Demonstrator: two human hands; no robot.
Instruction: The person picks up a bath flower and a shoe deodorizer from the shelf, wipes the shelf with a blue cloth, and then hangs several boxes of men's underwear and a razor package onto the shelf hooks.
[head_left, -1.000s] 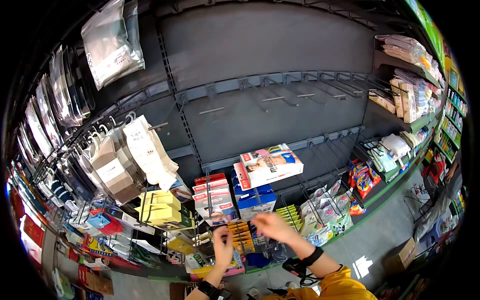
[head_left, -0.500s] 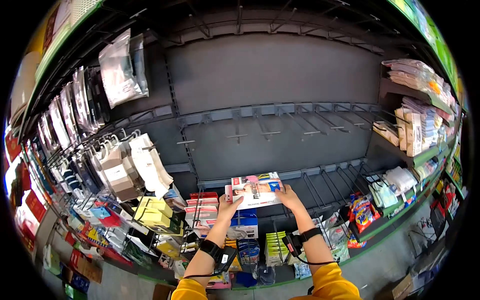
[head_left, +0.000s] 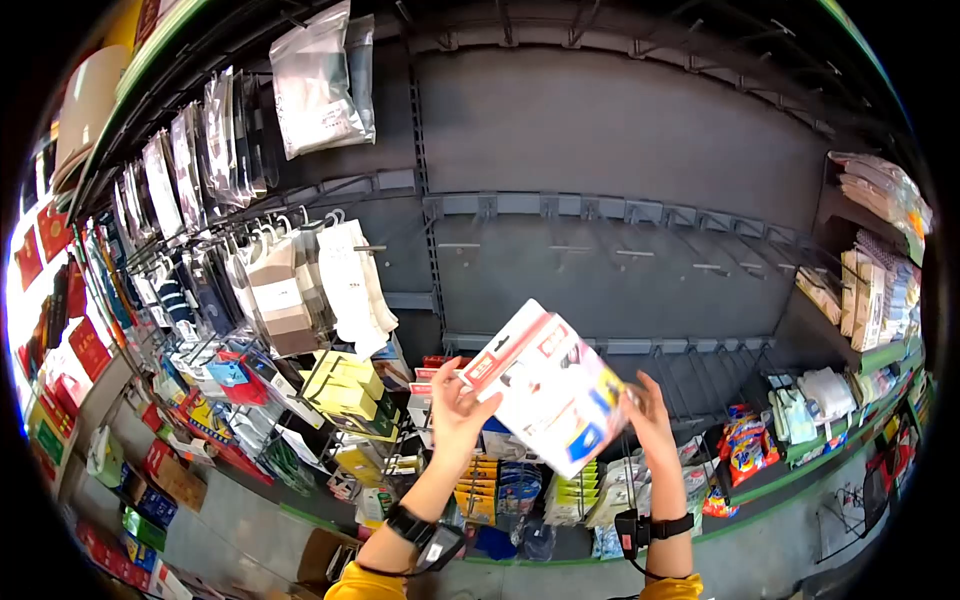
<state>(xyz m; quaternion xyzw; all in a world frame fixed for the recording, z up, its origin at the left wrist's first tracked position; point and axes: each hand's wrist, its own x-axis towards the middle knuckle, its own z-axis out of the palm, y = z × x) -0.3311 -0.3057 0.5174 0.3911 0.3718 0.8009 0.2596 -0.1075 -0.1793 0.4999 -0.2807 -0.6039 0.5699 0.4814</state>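
A flat white box (head_left: 548, 388) with a red label, a hang slot and blue and yellow printing is held up, tilted, in front of the rack. My left hand (head_left: 458, 410) is at its left corner, thumb and fingers around the edge. At the right corner my right hand (head_left: 648, 412) pinches the box. Both wrists wear black bands with small devices. Behind and below the box are hooks with orange packets (head_left: 478, 490) and yellow-green packets (head_left: 573, 495).
Socks (head_left: 355, 290) and clear-bagged garments (head_left: 320, 85) hang at the left. Yellow boxes (head_left: 345, 392) hang lower left. Metal hooks (head_left: 700, 375) stick out from the dark back panel. At the right, shelves hold folded textiles (head_left: 825, 395) and orange detergent bags (head_left: 746, 445).
The box has turned from nearly level to steeply tilted, its broad face now showing. My hands have spread farther apart. The camera view has shifted, so the rack appears farther right and higher.
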